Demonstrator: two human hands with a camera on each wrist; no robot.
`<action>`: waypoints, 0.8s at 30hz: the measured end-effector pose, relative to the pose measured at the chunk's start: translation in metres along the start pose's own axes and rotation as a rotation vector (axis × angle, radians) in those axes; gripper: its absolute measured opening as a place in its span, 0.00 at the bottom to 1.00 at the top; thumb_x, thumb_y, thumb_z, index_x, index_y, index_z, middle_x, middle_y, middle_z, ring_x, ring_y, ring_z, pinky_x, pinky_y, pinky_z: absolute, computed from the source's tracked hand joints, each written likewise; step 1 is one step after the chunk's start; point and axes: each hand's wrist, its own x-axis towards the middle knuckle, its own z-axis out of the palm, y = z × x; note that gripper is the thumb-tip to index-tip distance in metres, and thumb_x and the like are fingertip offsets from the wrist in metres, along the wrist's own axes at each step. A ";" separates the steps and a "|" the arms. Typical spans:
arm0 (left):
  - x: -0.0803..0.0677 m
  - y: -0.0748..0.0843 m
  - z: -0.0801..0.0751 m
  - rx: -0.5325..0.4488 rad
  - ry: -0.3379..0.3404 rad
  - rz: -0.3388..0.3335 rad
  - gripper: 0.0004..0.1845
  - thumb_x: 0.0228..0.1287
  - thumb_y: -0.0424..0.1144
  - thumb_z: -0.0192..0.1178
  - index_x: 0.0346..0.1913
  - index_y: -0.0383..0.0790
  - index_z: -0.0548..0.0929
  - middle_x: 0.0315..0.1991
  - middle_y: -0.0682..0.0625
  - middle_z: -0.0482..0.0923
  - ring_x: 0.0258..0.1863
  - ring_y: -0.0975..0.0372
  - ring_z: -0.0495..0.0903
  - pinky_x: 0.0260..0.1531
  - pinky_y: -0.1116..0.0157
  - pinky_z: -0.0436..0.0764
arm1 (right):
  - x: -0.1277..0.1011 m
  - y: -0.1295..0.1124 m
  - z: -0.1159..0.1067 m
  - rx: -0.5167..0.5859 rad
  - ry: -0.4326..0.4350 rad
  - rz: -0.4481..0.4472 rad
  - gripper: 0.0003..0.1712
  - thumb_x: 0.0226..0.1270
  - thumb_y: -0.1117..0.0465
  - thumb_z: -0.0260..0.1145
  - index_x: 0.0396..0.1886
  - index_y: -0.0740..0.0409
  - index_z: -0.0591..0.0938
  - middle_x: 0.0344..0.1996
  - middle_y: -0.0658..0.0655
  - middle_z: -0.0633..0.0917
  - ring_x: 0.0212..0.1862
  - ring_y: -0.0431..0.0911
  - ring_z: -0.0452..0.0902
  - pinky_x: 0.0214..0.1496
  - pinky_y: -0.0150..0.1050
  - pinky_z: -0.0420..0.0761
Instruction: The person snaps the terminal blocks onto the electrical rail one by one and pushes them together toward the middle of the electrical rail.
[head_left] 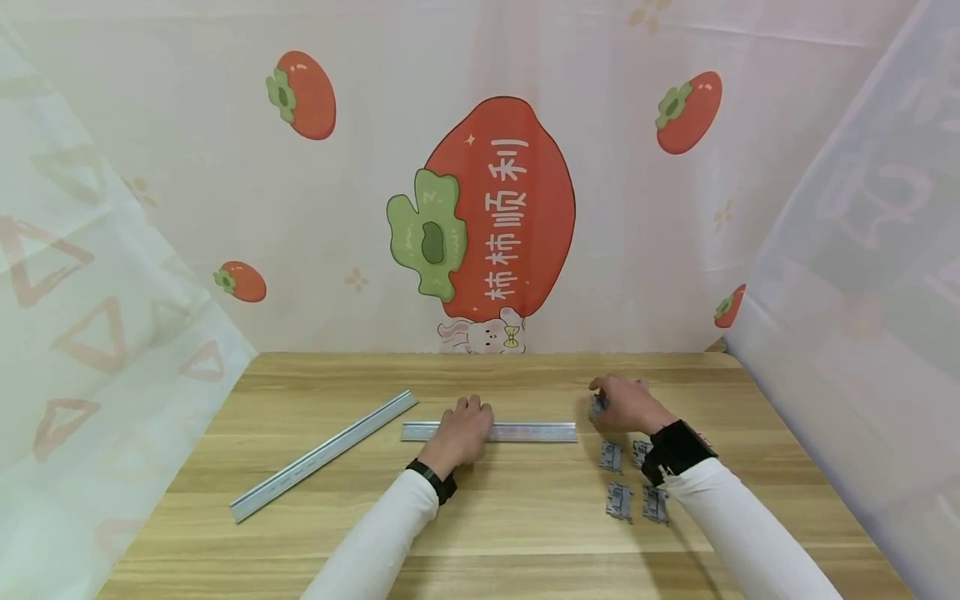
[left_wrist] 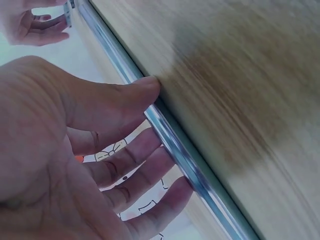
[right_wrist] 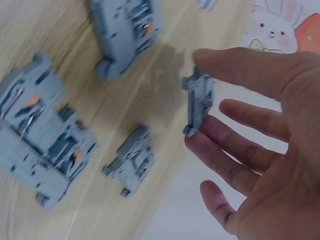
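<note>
Left hand [head_left: 467, 431] is pressing flat, fingers straight, on the short rail [head_left: 540, 432] — right hand [head_left: 626, 404] is pinching a grey clip [right_wrist: 198, 104]; the backdrop is reading "柿柿顺利".

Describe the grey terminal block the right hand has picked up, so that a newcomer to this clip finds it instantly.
Start at the wooden table, then find the cluster of grey terminal blocks right of the short metal rail. The picked block is beyond them, pinched in the right hand; alone among them, it is lifted off the wood.
</note>
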 end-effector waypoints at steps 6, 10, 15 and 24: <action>0.002 -0.002 -0.001 -0.066 0.046 0.000 0.14 0.64 0.24 0.64 0.51 0.37 0.83 0.47 0.42 0.76 0.49 0.50 0.75 0.46 0.49 0.79 | -0.003 -0.014 -0.003 0.186 0.062 -0.090 0.32 0.60 0.63 0.75 0.63 0.69 0.78 0.48 0.62 0.83 0.51 0.57 0.79 0.55 0.58 0.75; 0.001 -0.004 0.000 -0.096 0.071 0.004 0.14 0.64 0.24 0.64 0.51 0.37 0.85 0.46 0.42 0.78 0.48 0.50 0.76 0.45 0.50 0.80 | -0.004 -0.024 0.000 0.363 0.086 -0.138 0.32 0.61 0.64 0.75 0.64 0.71 0.77 0.48 0.61 0.83 0.49 0.53 0.81 0.53 0.48 0.80; -0.002 -0.008 -0.001 -0.107 0.096 -0.007 0.09 0.68 0.32 0.65 0.49 0.38 0.86 0.44 0.43 0.78 0.46 0.49 0.77 0.43 0.49 0.79 | -0.004 -0.035 0.004 0.525 0.102 -0.157 0.29 0.62 0.65 0.73 0.62 0.69 0.78 0.46 0.59 0.85 0.46 0.49 0.82 0.50 0.41 0.82; -0.006 -0.015 0.001 -0.116 0.108 -0.013 0.10 0.69 0.39 0.66 0.49 0.39 0.86 0.43 0.45 0.78 0.45 0.49 0.76 0.42 0.48 0.79 | -0.003 -0.049 0.005 0.879 0.071 -0.128 0.25 0.69 0.64 0.68 0.64 0.66 0.78 0.55 0.65 0.82 0.56 0.54 0.80 0.56 0.41 0.80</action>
